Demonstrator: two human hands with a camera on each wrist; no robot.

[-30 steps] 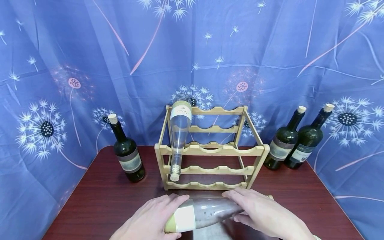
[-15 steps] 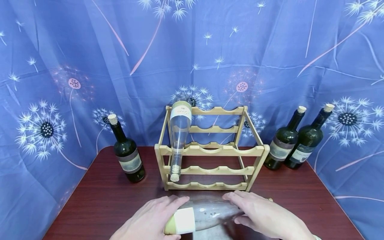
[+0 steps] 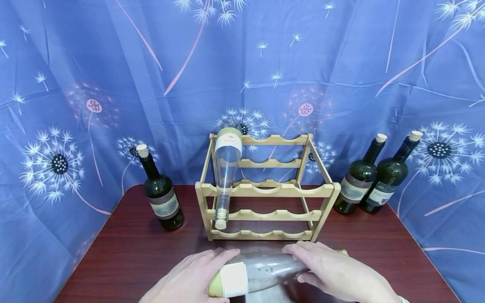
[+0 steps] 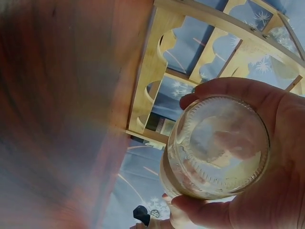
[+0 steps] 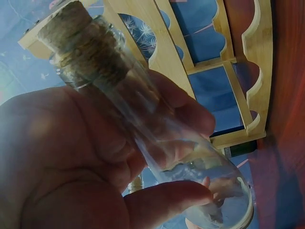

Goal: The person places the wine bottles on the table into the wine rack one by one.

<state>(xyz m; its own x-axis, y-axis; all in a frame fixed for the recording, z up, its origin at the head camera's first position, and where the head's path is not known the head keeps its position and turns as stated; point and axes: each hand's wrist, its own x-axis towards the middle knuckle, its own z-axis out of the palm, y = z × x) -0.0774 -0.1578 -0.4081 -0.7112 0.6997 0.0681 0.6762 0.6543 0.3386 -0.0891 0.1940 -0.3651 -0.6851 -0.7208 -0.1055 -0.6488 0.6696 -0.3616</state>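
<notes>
A blue dandelion-print cloth [image 3: 242,63] hangs behind a dark red desk [image 3: 113,252]. On the desk stands a wooden rack [image 3: 269,191], a racked bottle [image 3: 229,155] of clear glass lying neck-forward along its left side. A lone dark bottle [image 3: 163,195] stands left of it. In front, the held bottle [image 3: 265,269], also clear, lies sideways: the left hand [image 3: 193,273] is curled round its base end, the right hand [image 3: 337,271] round its neck, the cork [image 5: 66,26] protruding. Over the last second, bottle and hands sink only slightly in the head view, suggesting a steady two-handed hold outside the rack.
</notes>
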